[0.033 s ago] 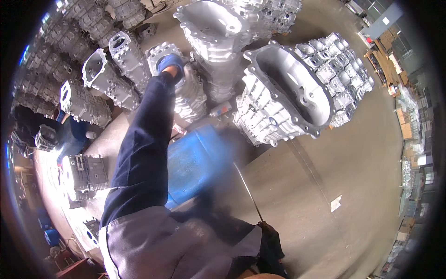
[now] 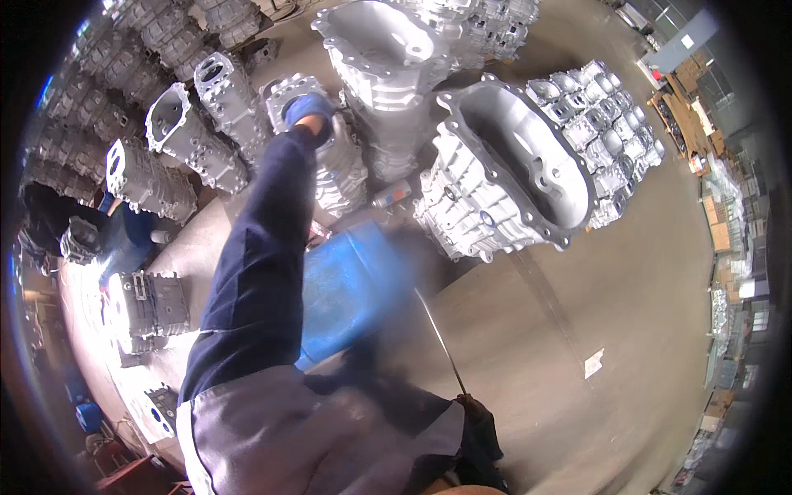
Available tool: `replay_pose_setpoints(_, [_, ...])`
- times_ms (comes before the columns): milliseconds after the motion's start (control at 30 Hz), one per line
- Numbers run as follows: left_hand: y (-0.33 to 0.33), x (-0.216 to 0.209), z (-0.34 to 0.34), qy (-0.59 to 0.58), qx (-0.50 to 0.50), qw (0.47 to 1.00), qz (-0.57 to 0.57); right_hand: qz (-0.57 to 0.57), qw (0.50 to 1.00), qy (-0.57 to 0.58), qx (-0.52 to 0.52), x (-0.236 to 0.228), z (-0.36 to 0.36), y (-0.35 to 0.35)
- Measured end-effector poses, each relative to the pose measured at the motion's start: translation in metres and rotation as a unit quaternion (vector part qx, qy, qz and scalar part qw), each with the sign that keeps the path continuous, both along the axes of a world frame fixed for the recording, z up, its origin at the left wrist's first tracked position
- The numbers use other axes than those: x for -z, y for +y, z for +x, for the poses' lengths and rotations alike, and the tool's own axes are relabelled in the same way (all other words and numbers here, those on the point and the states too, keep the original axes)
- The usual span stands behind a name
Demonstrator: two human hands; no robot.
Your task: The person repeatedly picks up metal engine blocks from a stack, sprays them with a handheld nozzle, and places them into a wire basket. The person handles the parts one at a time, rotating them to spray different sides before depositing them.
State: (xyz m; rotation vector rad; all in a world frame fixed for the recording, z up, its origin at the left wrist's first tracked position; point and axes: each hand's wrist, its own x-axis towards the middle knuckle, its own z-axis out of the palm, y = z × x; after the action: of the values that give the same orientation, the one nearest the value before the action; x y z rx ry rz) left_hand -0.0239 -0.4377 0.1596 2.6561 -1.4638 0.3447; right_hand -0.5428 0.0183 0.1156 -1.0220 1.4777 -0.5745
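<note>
My left arm, in a dark navy sleeve, stretches forward to a silvery cast metal gearbox housing (image 2: 351,165) among the standing castings. My left hand (image 2: 308,109), in a blue glove, is at that housing's upper opening; its fingers are hidden. Low at my right side, my right hand (image 2: 472,406), dark and partly in shadow, is closed around the end of a thin metal rod (image 2: 440,341). The rod slants up and left towards a blue plastic drum (image 2: 338,289). To the right of the drum a large open-topped housing (image 2: 470,194) stands tilted.
Another tall housing (image 2: 375,82) stands beyond my hand, and several more, such as one open-ended housing (image 2: 194,136), line the left. Stacked castings (image 2: 602,124) fill the back right. At the far left, a person (image 2: 49,219) is beside a casting (image 2: 80,241). A paper scrap (image 2: 594,363) lies on the floor.
</note>
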Motion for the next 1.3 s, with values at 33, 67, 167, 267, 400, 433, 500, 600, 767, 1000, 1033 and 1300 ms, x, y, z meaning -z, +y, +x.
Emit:
replay_pose_setpoints(33, [-0.001,0.006,-0.005,0.025,0.006,0.999,0.02,-0.005,1.0,0.004,0.004,0.001,0.004,-0.005])
replay_pose_setpoints(67, [-0.001,0.011,-0.01,0.038,0.013,0.999,0.025,-0.011,1.0,0.007,0.005,0.003,0.008,-0.007])
replay_pose_setpoints(167, [0.027,0.03,-0.019,0.112,0.044,0.987,-0.107,-0.042,0.999,0.01,0.0,0.009,0.019,-0.013])
replay_pose_setpoints(267, [0.111,0.061,-0.038,0.027,0.084,0.93,-0.358,-0.083,0.996,-0.001,-0.03,0.017,0.028,-0.014])
replay_pose_setpoints(400, [0.305,0.12,-0.064,0.115,0.039,0.957,-0.264,-0.128,0.986,-0.036,-0.098,0.029,0.041,-0.012])
replay_pose_setpoints(433, [0.364,0.134,-0.066,0.134,0.028,0.967,-0.215,-0.135,0.982,-0.048,-0.124,0.031,0.045,-0.012])
replay_pose_setpoints(500, [0.48,0.157,-0.057,0.221,-0.038,0.97,-0.096,-0.141,0.971,-0.078,-0.176,0.037,0.058,-0.014])
replay_pose_setpoints(600, [0.637,0.173,-0.034,0.306,-0.206,0.928,0.046,-0.126,0.955,-0.108,-0.245,0.041,0.085,-0.012])
replay_pose_setpoints(767, [0.832,0.179,-0.007,0.174,-0.483,0.855,0.075,-0.205,0.889,-0.15,-0.382,0.053,0.158,0.002])
replay_pose_setpoints(1000, [0.955,0.193,0.048,0.266,-0.646,0.716,0.003,-0.114,0.868,-0.079,-0.476,0.076,0.225,0.047])
replay_pose_setpoints(1033, [0.968,0.195,0.068,0.27,-0.651,0.709,0.005,-0.104,0.87,-0.067,-0.478,0.081,0.23,0.056])
replay_pose_setpoints(1300, [1.069,0.218,0.274,0.197,-0.597,0.773,0.084,-0.004,0.897,0.061,-0.437,0.128,0.307,0.152])
